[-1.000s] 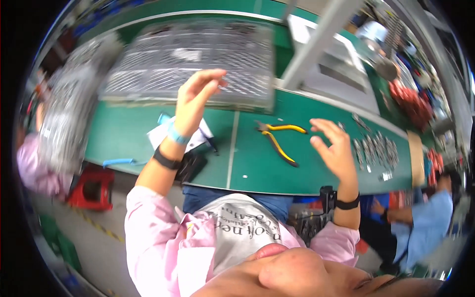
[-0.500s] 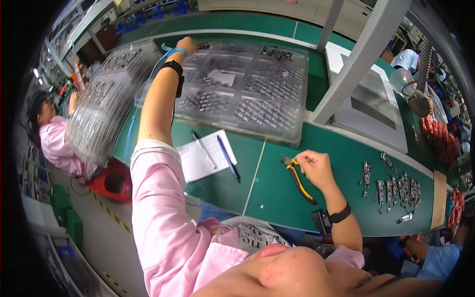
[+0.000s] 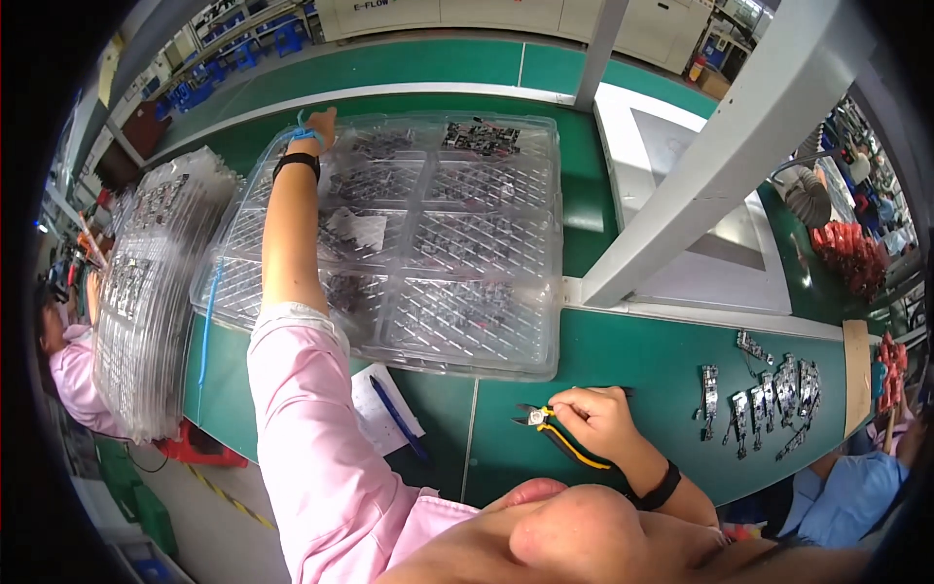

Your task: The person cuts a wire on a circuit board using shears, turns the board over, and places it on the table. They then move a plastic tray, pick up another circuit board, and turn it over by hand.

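My left hand (image 3: 319, 129) reaches to the far rim of a clear plastic tray (image 3: 545, 365), its fingers curled and their tips hidden. Small dark circuit boards (image 3: 482, 138) show in the tray's divided sections, with a pale paper slip (image 3: 357, 231) near the middle. My right hand (image 3: 598, 420) rests low over the green table, closed on a pair of side cutters (image 3: 574, 452) with yellow and black handles. The cutters' jaws are apart and point left. In front of the tray lies a white notebook (image 3: 399, 428), partly hidden by my sleeve, with a blue pen (image 3: 397, 417) on it.
To the left leans a tall stack of clear trays (image 3: 146, 331), with a person in pink behind it. A grey metal post (image 3: 710, 185) rises beyond my right hand. Several board strips (image 3: 773, 389) lie at right, near a brown block (image 3: 856, 375).
The view has shifted, so the tray appears lower and larger. My left hand is still at its far side, slightly farther left along it. My right hand's grip now covers more of the cutters' handles.
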A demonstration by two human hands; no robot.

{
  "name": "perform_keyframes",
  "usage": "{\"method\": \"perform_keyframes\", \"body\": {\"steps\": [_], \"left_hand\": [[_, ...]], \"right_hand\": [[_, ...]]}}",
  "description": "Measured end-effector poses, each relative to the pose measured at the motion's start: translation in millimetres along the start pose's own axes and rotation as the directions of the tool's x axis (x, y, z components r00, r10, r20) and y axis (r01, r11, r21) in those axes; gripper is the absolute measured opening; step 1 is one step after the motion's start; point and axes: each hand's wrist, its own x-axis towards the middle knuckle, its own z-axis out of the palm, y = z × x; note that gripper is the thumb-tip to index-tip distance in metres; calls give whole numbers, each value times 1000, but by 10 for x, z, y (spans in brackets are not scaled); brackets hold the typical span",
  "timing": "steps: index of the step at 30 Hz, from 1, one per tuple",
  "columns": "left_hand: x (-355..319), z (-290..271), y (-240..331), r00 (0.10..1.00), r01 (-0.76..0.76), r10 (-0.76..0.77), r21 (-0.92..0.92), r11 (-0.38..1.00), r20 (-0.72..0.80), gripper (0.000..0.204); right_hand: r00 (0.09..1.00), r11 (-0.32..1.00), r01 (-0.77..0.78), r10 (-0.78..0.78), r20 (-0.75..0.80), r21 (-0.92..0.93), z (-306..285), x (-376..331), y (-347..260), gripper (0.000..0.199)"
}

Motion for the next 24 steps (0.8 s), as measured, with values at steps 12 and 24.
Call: {"method": "perform_keyframes", "body": {"steps": [12, 24], "left_hand": [[-1352, -1346, 132, 938, -324, 253, -854, 407, -236, 13], [-4465, -1183, 1879, 255, -907, 934, -396, 141, -252, 24]], "right_hand": [[999, 996, -33, 31, 27, 82, 29, -77, 152, 7], [975, 943, -209, 183, 123, 258, 14, -109, -15, 11]]}}
